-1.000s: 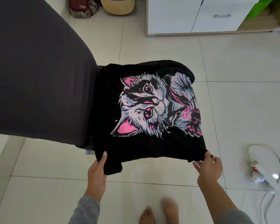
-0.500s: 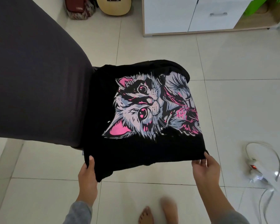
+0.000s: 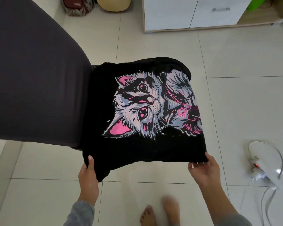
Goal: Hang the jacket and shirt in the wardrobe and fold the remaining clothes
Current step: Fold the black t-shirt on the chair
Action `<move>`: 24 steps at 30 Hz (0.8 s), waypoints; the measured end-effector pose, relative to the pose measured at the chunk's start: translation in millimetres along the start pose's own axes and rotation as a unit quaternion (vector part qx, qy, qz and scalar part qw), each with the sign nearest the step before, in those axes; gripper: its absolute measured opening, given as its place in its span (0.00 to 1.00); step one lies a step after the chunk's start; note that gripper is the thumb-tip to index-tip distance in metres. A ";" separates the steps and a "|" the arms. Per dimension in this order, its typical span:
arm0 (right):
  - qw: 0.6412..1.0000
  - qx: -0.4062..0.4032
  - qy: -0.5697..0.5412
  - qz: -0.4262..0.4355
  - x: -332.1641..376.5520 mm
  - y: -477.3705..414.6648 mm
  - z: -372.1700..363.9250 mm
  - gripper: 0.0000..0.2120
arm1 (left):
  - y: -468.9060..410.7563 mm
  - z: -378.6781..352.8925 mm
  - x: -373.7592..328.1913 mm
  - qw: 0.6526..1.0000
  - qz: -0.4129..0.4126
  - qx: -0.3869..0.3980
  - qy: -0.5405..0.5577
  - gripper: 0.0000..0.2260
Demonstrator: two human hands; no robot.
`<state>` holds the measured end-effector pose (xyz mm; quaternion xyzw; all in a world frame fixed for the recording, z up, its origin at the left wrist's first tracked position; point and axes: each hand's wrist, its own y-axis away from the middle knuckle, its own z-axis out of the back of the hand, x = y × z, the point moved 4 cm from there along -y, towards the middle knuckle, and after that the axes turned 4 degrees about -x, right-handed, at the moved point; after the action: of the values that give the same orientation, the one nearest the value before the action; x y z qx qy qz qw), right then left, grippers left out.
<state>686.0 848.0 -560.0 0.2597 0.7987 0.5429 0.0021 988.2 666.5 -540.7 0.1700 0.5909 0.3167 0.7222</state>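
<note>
- Black folded T-shirt with a pink, grey and white cat print [image 3: 145, 111]: held out flat above the floor, print facing up, its far edge curling down and its left edge against the dark grey fabric surface [image 3: 31, 79] that fills the left of the view.
- Left hand [image 3: 88, 176]: grasping the near left corner of the T-shirt, thumb on top of the cloth, fingers underneath and hidden.
- Right hand [image 3: 204, 170]: grasping the near right corner, fingertips pinching the edge; a small fold of cloth lies over the fingers.
- Both forearms: in grey sleeves.
- A loose flap of the T-shirt hangs down below the near left corner, beside the left hand.
- Pale glossy tiled floor [image 3: 243, 103]: beneath the garment; two bare feet [image 3: 158, 212] stand on it at the bottom of the view, partly blurred.
- White power strip with a lit red switch and white cable [image 3: 261, 170]: on the floor to the right, well apart from the garment.
- White cabinet with a wood-coloured base [image 3: 194, 13]: at the top right.
- Light wooden guitar body [image 3: 113, 4] and a dark red bag [image 3: 78, 5]: at the top, side by side.
</note>
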 end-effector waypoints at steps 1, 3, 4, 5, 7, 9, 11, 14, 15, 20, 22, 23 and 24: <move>1.000 -0.013 0.010 0.016 3.6 3.5 0.0 0.32 | -1.1 1.5 -1.1 1.000 0.003 -0.010 0.001 0.13; 0.998 -0.029 0.024 0.052 9.8 10.4 -3.1 0.11 | -3.1 2.1 -4.3 1.000 0.012 -0.021 0.017 0.13; 0.996 -0.034 0.038 0.071 11.8 12.9 -5.3 0.04 | -2.3 1.4 -7.3 0.999 0.018 -0.021 0.029 0.13; 0.994 -0.041 0.044 0.093 13.6 12.9 -7.4 0.05 | -0.8 0.2 -10.9 0.999 0.023 -0.021 0.043 0.14; 0.989 -0.059 0.034 0.128 18.0 12.7 -13.8 0.06 | 5.4 -3.2 -22.2 0.995 0.035 -0.014 0.089 0.15; 0.987 -0.077 0.009 0.138 21.0 14.7 -21.9 0.05 | 12.7 -8.4 -35.4 0.990 0.038 -0.006 0.136 0.15; 0.987 -0.064 -0.031 0.142 22.1 22.0 -40.8 0.05 | 20.1 -13.4 -56.8 0.986 0.025 0.002 0.167 0.15; 0.980 -0.043 0.016 0.194 33.8 37.2 -68.5 0.11 | 27.6 -22.3 -91.1 0.984 -0.002 0.022 0.179 0.12; 0.967 -0.059 0.062 0.238 39.8 38.8 -74.9 0.11 | 29.3 -26.9 -105.2 0.984 -0.007 0.031 0.178 0.11; 0.909 -0.122 0.172 0.359 67.6 26.9 -118.3 0.12 | 19.6 -56.7 -158.6 0.978 0.022 0.011 0.206 0.18; 0.892 -0.140 0.202 0.380 75.4 13.7 -136.8 0.11 | 9.6 -72.2 -175.3 0.977 0.044 -0.001 0.210 0.14; 0.882 -0.143 0.220 0.391 78.7 9.5 -149.1 0.10 | 3.4 -80.1 -183.2 0.976 0.060 -0.005 0.211 0.11; 0.873 -0.146 0.242 0.397 81.3 4.8 -160.2 0.10 | -1.9 -87.2 -189.3 0.974 0.073 -0.008 0.214 0.10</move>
<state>571.9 744.5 -467.4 0.4124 0.5154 0.6541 -0.3694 885.7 529.2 -422.0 0.1356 0.7151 0.4023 0.5553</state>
